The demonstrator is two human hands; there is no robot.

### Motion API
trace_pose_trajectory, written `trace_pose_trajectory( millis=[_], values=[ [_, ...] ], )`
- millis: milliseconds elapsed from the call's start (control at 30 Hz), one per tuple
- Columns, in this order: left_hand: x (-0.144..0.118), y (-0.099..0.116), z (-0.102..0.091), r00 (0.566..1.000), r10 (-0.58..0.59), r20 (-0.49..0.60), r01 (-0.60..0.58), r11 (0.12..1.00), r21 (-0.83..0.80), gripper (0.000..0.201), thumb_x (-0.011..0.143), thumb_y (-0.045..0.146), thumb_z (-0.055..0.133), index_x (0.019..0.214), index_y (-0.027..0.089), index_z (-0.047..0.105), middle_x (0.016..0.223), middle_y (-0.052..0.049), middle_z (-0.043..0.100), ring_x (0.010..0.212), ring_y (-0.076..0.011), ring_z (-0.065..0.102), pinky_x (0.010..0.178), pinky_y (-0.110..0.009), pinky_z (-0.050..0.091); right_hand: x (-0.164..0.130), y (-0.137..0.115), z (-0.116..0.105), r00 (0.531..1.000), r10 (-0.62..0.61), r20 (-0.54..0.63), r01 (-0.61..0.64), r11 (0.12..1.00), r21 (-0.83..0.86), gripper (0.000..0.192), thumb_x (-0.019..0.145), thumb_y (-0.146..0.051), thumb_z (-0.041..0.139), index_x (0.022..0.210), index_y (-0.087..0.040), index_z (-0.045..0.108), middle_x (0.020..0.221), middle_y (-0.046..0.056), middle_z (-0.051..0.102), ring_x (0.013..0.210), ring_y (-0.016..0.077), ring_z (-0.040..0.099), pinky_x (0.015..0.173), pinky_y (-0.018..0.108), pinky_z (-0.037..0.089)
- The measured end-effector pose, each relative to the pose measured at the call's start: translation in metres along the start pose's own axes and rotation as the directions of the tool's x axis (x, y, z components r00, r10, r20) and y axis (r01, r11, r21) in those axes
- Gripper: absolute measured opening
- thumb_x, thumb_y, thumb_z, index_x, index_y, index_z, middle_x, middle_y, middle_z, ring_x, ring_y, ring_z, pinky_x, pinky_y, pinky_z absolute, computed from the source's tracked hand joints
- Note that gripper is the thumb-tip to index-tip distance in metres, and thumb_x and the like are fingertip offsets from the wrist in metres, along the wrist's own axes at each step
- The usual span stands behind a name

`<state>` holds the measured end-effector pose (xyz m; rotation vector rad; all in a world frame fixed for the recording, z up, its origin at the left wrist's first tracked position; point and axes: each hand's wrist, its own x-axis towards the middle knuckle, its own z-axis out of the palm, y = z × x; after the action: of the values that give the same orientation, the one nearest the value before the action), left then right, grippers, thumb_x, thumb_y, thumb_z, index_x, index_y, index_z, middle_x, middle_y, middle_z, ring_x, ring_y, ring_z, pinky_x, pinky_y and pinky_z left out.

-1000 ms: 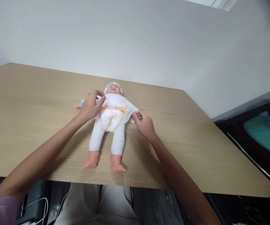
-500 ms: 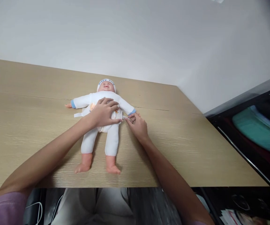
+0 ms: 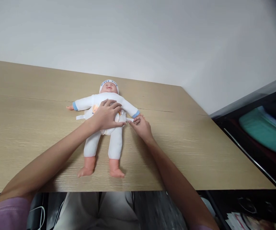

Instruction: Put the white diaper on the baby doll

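A baby doll (image 3: 115, 145) in white clothes and a printed headband lies on its back, feet toward me. Around its waist is a white diaper (image 3: 108, 131), mostly covered by my hand. My left hand (image 3: 106, 115) lies flat over the doll's belly and the diaper's front, fingers spread. At the doll's hip on the right, my right hand (image 3: 141, 127) pinches the end of a white diaper tab (image 3: 129, 119), which stretches out sideways. Another white tab (image 3: 80, 117) sticks out on the left side, untouched.
The doll lies on a wooden table (image 3: 188, 153) whose front edge is close to my lap. A pale wall (image 3: 128, 38) rises behind it. To the right stands a dark shelf (image 3: 253, 159) with folded green cloth (image 3: 264, 131); papers (image 3: 238, 220) lie lower down.
My right hand has shifted slightly to the right, and more of the pinched tab shows. My left hand stays on the doll's belly.
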<state>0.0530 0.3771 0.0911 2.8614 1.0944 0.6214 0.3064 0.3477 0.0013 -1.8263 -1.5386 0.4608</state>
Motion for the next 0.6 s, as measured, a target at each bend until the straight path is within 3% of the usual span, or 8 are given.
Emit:
trace_pose_trajectory(
  millis=[100, 200, 267, 367, 600],
  values=[
    [0.0, 0.0, 0.0, 1.0, 0.006, -0.003, -0.006, 1.0, 0.011, 0.068, 0.099, 0.067, 0.071, 0.15, 0.021, 0.069, 0.153, -0.014, 0.071, 0.149, -0.0458, 0.051, 0.127, -0.064, 0.033, 0.001, -0.001, 0.001, 1.0, -0.008, 0.019, 0.007, 0.999, 0.045, 0.031, 0.088, -0.054, 0.077, 0.085, -0.027, 0.062, 0.075, -0.002, 0.069, 0.075, 0.0228, 0.066, 0.076, 0.036, 0.046],
    [-0.001, 0.001, -0.001, 1.0, 0.022, -0.006, -0.022, 1.0, 0.022, 0.063, 0.104, 0.066, 0.065, 0.153, 0.028, 0.067, 0.154, -0.011, 0.071, 0.146, -0.0441, 0.053, 0.126, -0.064, 0.034, 0.002, -0.001, 0.0, 0.997, -0.062, 0.054, 0.048, 0.971, 0.232, 0.041, 0.09, -0.062, 0.068, 0.073, -0.027, 0.056, 0.067, -0.002, 0.059, 0.067, 0.02, 0.056, 0.07, 0.035, 0.041],
    [-0.002, 0.002, -0.002, 1.0, 0.017, -0.008, -0.017, 0.999, 0.033, 0.06, 0.104, 0.064, 0.065, 0.152, 0.028, 0.068, 0.154, -0.01, 0.071, 0.147, -0.0435, 0.053, 0.126, -0.063, 0.034, 0.005, -0.001, -0.003, 0.992, -0.095, 0.079, 0.059, 0.927, 0.369, 0.044, 0.087, -0.066, 0.067, 0.071, -0.026, 0.056, 0.067, -0.002, 0.057, 0.068, 0.0189, 0.054, 0.07, 0.034, 0.041],
    [-0.002, 0.003, -0.001, 1.0, 0.0, -0.017, 0.001, 0.999, 0.036, 0.056, 0.103, 0.064, 0.067, 0.143, 0.024, 0.072, 0.154, -0.011, 0.071, 0.15, -0.0427, 0.052, 0.127, -0.062, 0.034, 0.006, -0.005, -0.01, 0.988, -0.108, 0.115, 0.047, 0.899, 0.436, 0.045, 0.084, -0.068, 0.066, 0.07, -0.026, 0.06, 0.067, -0.002, 0.053, 0.067, 0.0174, 0.05, 0.067, 0.033, 0.04],
    [-0.003, 0.002, 0.005, 0.998, -0.025, -0.063, 0.027, 0.999, 0.032, 0.057, 0.098, 0.065, 0.072, 0.132, 0.02, 0.074, 0.15, -0.015, 0.073, 0.148, -0.0426, 0.055, 0.126, -0.061, 0.037, -0.006, -0.041, -0.01, 0.967, -0.21, 0.143, 0.094, 0.819, 0.566, 0.039, 0.089, -0.058, 0.069, 0.072, -0.024, 0.062, 0.062, -0.004, 0.047, 0.063, 0.0155, 0.042, 0.066, 0.032, 0.037]
  ],
)
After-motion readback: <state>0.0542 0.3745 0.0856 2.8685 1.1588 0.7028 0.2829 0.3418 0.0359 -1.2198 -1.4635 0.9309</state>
